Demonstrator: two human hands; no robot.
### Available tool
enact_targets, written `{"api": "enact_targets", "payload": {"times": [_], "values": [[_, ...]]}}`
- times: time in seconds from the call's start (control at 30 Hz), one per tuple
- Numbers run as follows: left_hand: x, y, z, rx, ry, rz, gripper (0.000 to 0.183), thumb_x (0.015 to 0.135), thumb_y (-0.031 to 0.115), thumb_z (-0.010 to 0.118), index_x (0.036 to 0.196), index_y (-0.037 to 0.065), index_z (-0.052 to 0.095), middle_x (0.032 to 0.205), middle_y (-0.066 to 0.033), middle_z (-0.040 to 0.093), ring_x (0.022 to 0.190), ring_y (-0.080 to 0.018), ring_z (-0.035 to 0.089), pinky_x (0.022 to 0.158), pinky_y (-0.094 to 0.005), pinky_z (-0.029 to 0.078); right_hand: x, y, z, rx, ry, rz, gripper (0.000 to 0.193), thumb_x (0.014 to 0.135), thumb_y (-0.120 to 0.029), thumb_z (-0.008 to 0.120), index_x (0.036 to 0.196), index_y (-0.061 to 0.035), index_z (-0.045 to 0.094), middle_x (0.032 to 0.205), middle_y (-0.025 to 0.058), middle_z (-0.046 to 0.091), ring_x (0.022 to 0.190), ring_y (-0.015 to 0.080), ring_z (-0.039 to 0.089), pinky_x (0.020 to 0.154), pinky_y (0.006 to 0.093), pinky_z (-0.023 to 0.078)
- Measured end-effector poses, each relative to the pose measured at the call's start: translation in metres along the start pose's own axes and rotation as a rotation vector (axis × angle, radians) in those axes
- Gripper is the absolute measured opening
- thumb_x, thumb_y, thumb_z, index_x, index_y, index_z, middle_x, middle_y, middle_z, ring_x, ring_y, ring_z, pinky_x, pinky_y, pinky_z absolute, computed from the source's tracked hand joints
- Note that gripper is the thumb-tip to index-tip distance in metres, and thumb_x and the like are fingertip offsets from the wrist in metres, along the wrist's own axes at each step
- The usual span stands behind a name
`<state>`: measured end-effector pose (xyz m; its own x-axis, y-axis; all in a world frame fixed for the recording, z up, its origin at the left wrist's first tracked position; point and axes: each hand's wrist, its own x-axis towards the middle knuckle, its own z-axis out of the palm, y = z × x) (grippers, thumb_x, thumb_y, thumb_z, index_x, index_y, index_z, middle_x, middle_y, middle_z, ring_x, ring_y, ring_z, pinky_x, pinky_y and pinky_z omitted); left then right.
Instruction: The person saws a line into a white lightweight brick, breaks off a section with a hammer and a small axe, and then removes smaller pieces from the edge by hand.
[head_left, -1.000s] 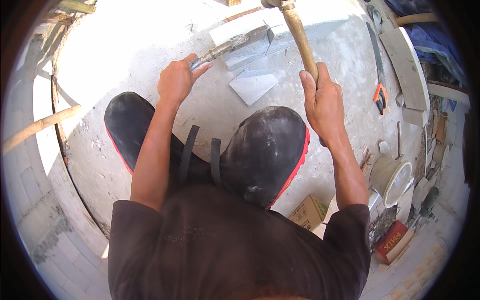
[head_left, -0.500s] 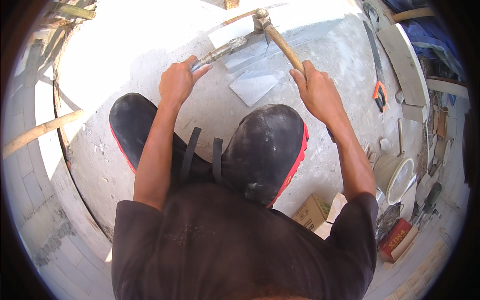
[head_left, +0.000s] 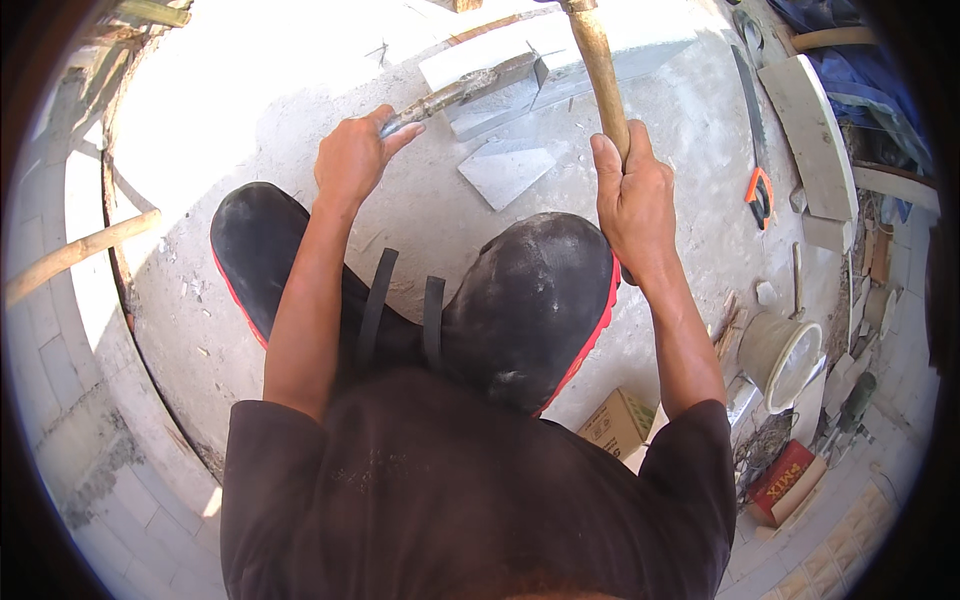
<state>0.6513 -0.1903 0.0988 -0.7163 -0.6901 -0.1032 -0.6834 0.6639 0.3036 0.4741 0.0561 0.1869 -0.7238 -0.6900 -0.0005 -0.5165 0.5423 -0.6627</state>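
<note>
My left hand (head_left: pixel 352 158) wraps tight around a metal chisel (head_left: pixel 455 92). Its tip pokes out past my fingers and rests on the white block (head_left: pixel 560 62). My right hand (head_left: pixel 632 200) squeezes the wooden hammer handle (head_left: pixel 600 65), which goes up from my fist. I cannot see the hammer's head. If I swing crooked, I think the hammer could miss the chisel and hit my left fingers. The chisel could slip too. A gray chip (head_left: pixel 505 170) lies between my hands.
</note>
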Motion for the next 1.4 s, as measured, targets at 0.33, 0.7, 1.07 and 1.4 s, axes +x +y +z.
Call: {"api": "enact_targets", "payload": {"times": [0.33,0.7,1.07,1.4], "values": [[0.000,0.001,-0.002,-0.027,-0.005,-0.016,0.050,0.093,0.060,0.065,0.100,0.011,0.072,0.070,-0.0123,0.069,0.071,-0.0327,0.070,0.064,-0.0469,0.053,0.000,0.014,0.004,-0.077,-0.046,0.015,0.033,0.105,-0.032,0.056,0.097,0.0000,0.052,0.064,0.0248,0.062,0.065,0.0486,0.064,0.060,0.0557,0.048],[0.002,0.004,-0.003,-0.002,-0.016,-0.005,0.050,0.092,0.059,0.067,0.107,0.012,0.074,0.072,-0.0142,0.071,0.071,-0.0339,0.071,0.064,-0.0464,0.054,0.017,0.025,-0.004,-0.172,-0.146,0.044,0.034,0.106,-0.033,0.055,0.098,0.0008,0.055,0.067,0.0248,0.063,0.066,0.0471,0.065,0.061,0.0548,0.049],[0.007,-0.002,-0.009,-0.007,-0.035,0.000,0.053,0.092,0.061,0.066,0.111,0.012,0.074,0.074,-0.0145,0.072,0.075,-0.0341,0.072,0.067,-0.0458,0.055,0.023,0.022,-0.004,-0.264,-0.206,-0.009,0.037,0.106,-0.035,0.054,0.097,0.0009,0.056,0.066,0.0252,0.062,0.067,0.0470,0.065,0.062,0.0553,0.048],[0.000,-0.002,-0.009,-0.014,-0.058,-0.025,0.055,0.092,0.061,0.066,0.109,0.009,0.074,0.074,-0.0171,0.071,0.075,-0.0354,0.070,0.069,-0.0470,0.054,-0.002,0.039,0.013,-0.018,-0.132,0.120,0.038,0.106,-0.034,0.053,0.092,0.0002,0.052,0.066,0.0229,0.061,0.060,0.0432,0.060,0.058,0.0503,0.046]]}}
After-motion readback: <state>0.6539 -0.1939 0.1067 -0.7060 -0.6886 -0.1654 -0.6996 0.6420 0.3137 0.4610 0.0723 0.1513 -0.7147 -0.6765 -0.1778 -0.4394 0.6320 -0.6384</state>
